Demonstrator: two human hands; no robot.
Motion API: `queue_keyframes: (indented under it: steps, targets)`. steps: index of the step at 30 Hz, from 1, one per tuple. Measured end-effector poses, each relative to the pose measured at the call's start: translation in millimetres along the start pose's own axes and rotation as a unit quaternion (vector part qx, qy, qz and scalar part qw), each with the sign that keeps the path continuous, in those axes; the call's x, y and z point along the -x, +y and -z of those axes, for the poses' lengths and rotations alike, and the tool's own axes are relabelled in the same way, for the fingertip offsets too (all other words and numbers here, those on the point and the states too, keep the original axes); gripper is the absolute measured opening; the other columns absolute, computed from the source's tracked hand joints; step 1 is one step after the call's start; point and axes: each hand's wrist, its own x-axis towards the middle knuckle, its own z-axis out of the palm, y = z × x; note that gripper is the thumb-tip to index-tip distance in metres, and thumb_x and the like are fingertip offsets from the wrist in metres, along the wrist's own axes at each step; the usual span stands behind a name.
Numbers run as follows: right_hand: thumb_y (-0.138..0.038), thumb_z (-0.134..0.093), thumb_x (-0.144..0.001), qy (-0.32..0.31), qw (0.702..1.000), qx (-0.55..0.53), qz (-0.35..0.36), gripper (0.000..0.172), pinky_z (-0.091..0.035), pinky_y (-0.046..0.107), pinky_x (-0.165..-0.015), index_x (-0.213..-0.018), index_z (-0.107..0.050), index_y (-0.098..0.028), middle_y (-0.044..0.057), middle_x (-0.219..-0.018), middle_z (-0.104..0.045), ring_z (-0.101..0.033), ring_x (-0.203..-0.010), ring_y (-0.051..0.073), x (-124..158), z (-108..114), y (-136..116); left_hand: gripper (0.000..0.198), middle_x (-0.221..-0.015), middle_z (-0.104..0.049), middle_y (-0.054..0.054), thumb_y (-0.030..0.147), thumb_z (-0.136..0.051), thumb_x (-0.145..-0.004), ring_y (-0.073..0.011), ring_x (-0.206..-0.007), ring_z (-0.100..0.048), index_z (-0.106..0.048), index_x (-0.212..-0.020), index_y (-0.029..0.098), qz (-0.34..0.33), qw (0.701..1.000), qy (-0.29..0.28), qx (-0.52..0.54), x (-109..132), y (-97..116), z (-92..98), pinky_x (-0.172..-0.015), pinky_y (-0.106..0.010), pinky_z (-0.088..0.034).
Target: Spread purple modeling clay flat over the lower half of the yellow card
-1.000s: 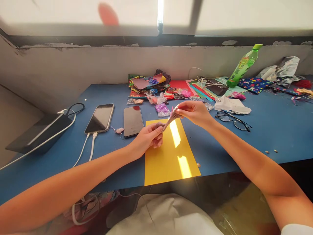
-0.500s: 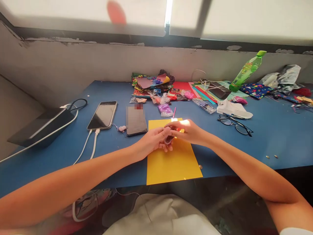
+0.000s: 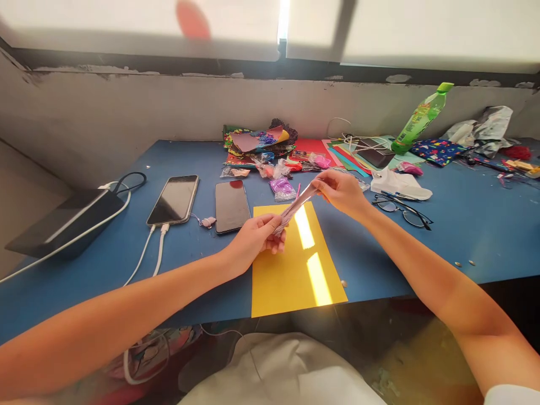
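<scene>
my right hand (image 3: 340, 194) pulled away from my left hand (image 3: 262, 233), grey strip (image 3: 295, 209) stretched between, sunlight (image 3: 319, 281) back on yellow paper (image 3: 280, 284)

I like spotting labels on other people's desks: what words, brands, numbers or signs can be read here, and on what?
None can be read for certain.
Green bottle: label markings, too small and blurred to read.
Purple packet: any print too blurred to tell.
Held strip: no lettering discernible.
Yellow sheet: no writing visible.

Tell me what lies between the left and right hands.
A greyish strip runs from the left hand to the right hand, partly over the yellow sheet, in the head view.
</scene>
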Motion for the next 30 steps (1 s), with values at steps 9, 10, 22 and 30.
queue_keyframes:
  steps: [9,10,22,30]
  targets:
    - [-0.043,-0.052,-0.093,-0.106,0.982,0.062,0.142,0.038,-0.054,0.031,-0.069,-0.123,-0.056,-0.020,0.010,-0.105,-0.067,-0.063,-0.089,0.019,35,-23,-37,0.039,-0.083,-0.064,-0.006,0.052,-0.067,-0.084,-0.0162,-0.080,-0.064,-0.064,-0.090,0.014,0.019,0.994,-0.063,0.087,4,5,-4.9,-0.060,-0.022,-0.050]
    - [-0.042,-0.050,-0.094,-0.136,0.975,0.064,0.162,0.039,-0.055,0.032,-0.072,-0.126,-0.055,-0.021,0.009,-0.106,-0.067,-0.063,-0.088,0.019,39,-28,-40,0.042,-0.079,-0.062,-0.005,0.054,-0.072,-0.079,-0.0152,-0.076,-0.062,-0.063,-0.086,0.014,0.013,0.994,-0.074,0.074,3,4,-4.8,-0.059,-0.022,-0.049]
    - [-0.043,-0.060,-0.085,-0.144,0.984,0.043,0.092,0.024,-0.042,0.023,-0.056,-0.081,-0.065,-0.020,-0.001,-0.066,-0.063,-0.052,-0.059,0.011,27,-21,-26,0.046,-0.056,-0.050,0.004,0.055,-0.080,-0.068,-0.0039,-0.044,-0.041,-0.056,-0.070,0.016,-0.016,0.998,0.029,-0.051,-1,1,-0.8,-0.041,-0.017,-0.026]
    - [-0.056,-0.052,-0.089,0.101,0.992,0.077,0.005,0.038,-0.041,0.027,-0.057,-0.086,-0.060,-0.019,0.004,-0.073,-0.062,-0.054,-0.061,0.014,0,8,5,0.024,-0.070,-0.061,-0.004,0.034,-0.056,-0.092,-0.0095,-0.056,-0.056,-0.058,-0.079,0.014,0.005,0.998,0.028,0.056,1,5,-0.7,-0.047,-0.018,-0.044]
